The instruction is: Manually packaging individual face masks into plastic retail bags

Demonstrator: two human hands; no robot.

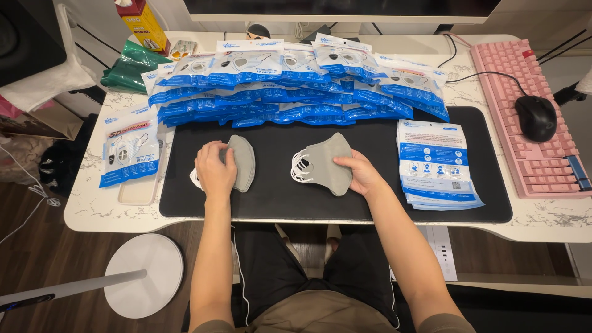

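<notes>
White marble-patterned table (92, 206) carried a black rectangular desk mat (277, 197) across its middle; along the mat's far edge lay overlapping rows of blue-and-white plastic mask packets (296, 92), and a neat stack of the same packets turned back-side up (436, 161) sat near the mat's right edge; one more blue-and-white packet (129, 153) lay alone by the table's left edge; a pink keyboard (530, 117) and black mouse (535, 117) occupied the table's right end. The left hand (214, 169) rested on the mat's left half with its fingers curled over a small pile of grey folded face masks (242, 161), white ear loops showing beneath the palm; the right hand (361, 174) sat near the mat's centre, its fingers pinching the edge of a second bundle of grey folded face masks (320, 163), whose white ear loops (300, 168) fanned out to the left; both bundles lay flat on the mat, well apart from each other. By my judgement the step in hand was gathering and squaring loose masks into sets; the next move would call for keeping each bundle aligned and its loops tucked.
</notes>
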